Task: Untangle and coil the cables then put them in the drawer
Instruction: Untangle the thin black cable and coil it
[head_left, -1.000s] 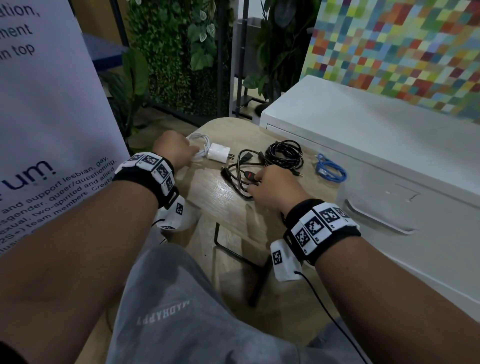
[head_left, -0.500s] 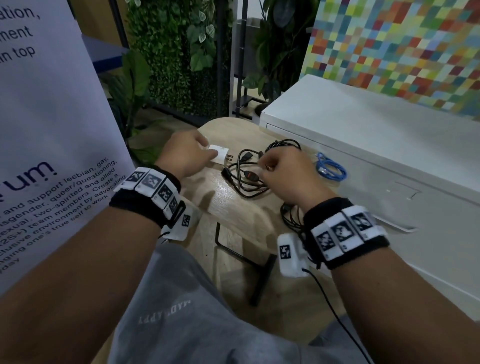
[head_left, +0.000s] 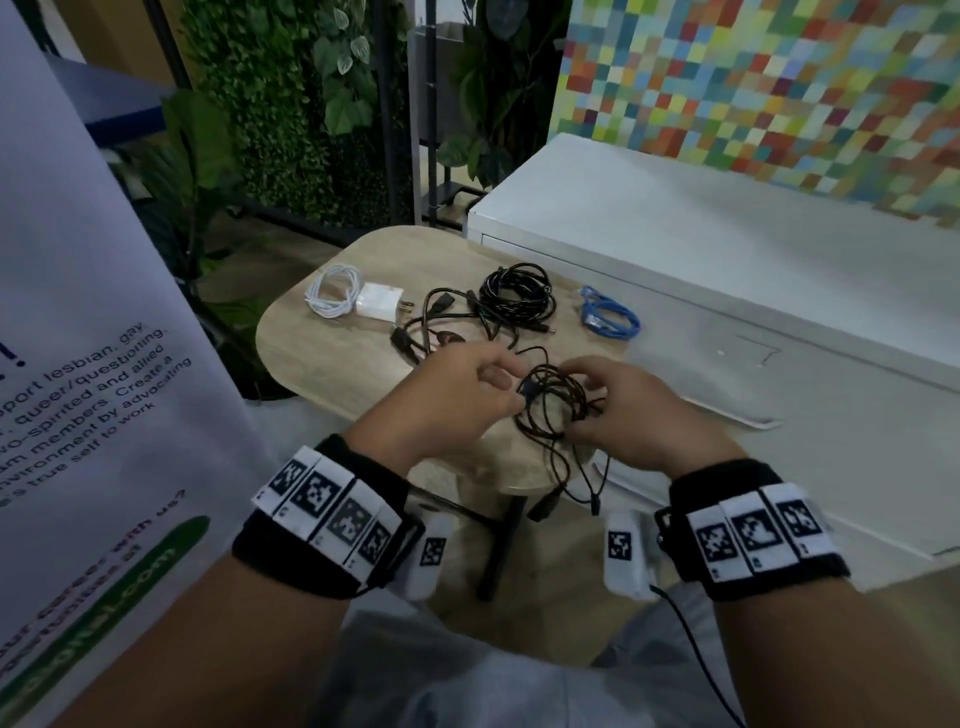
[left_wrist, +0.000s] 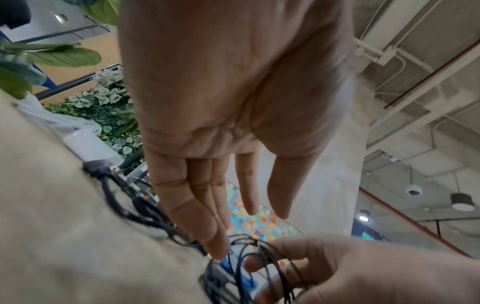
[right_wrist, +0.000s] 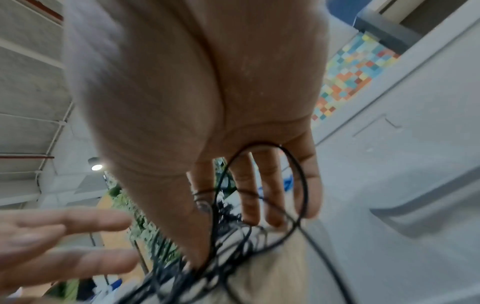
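Observation:
A thin black cable tangle (head_left: 551, 415) is lifted over the near edge of the small wooden table (head_left: 332, 364), with its ends dangling below. My right hand (head_left: 589, 397) grips the bundle; in the right wrist view its loops (right_wrist: 259, 242) run around the fingers. My left hand (head_left: 506, 389) reaches in from the left with nearly straight fingers (left_wrist: 218, 242), and one tip touches the strands. On the table lie a white cable coil (head_left: 332, 296) with its charger (head_left: 379, 305), a thick black cable (head_left: 431, 322), a black coil (head_left: 514, 293) and a blue cable (head_left: 608, 317).
A white cabinet (head_left: 727, 249) stands right of the table, and its drawer front with a recessed handle (head_left: 737, 415) looks closed. A printed banner (head_left: 78, 364) hangs at the left. Plants and a metal rack stand behind. My grey-clad knee sits below the hands.
My right hand pulled the thin black tangle from the middle of the table to its near edge. My left hand left the white cable and charger and came over to the tangle.

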